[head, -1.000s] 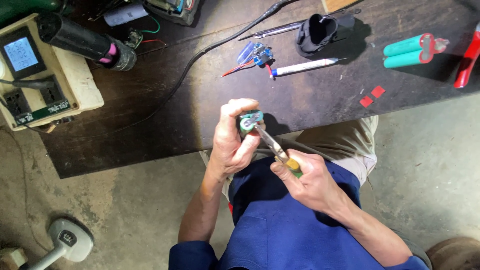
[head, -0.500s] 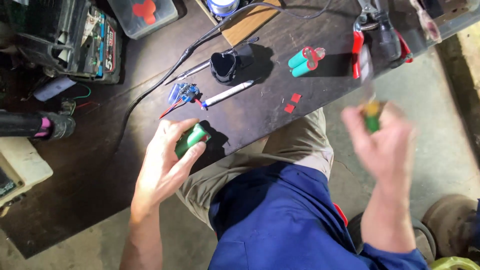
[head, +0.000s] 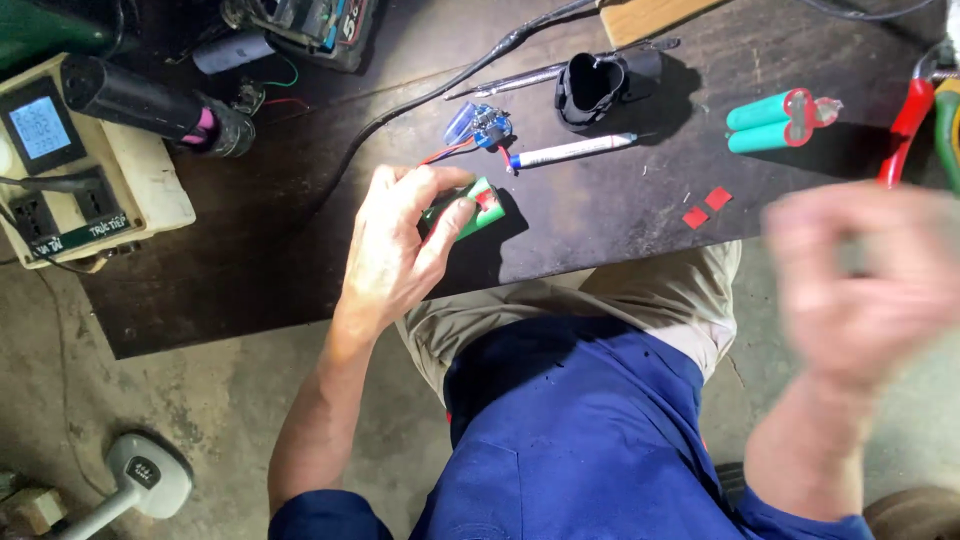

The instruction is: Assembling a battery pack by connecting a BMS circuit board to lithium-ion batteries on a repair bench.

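My left hand [head: 400, 250] grips a small green battery pack [head: 478, 212] with a red end and holds it against the dark tabletop [head: 250, 270] near its front edge. My right hand [head: 860, 280] is off to the right, over my lap and below the table edge. It is heavily blurred by motion, its fingers look loosely apart, and I see nothing in it. I sit in blue work clothes with khaki trousers.
On the table lie a small blue circuit board [head: 478, 125], a white marker [head: 570, 152], a black housing [head: 595, 85], two joined teal cells [head: 775, 122], red paper squares [head: 705, 208] and red-handled pliers [head: 905, 125]. A cream socket box with a screen [head: 60, 170] and a black cylindrical tool [head: 150, 105] sit at the left.
My hands separated: the right hand swung away to the right with the green-handled tool and now shows none. The left hand lowered the battery pack onto the table.
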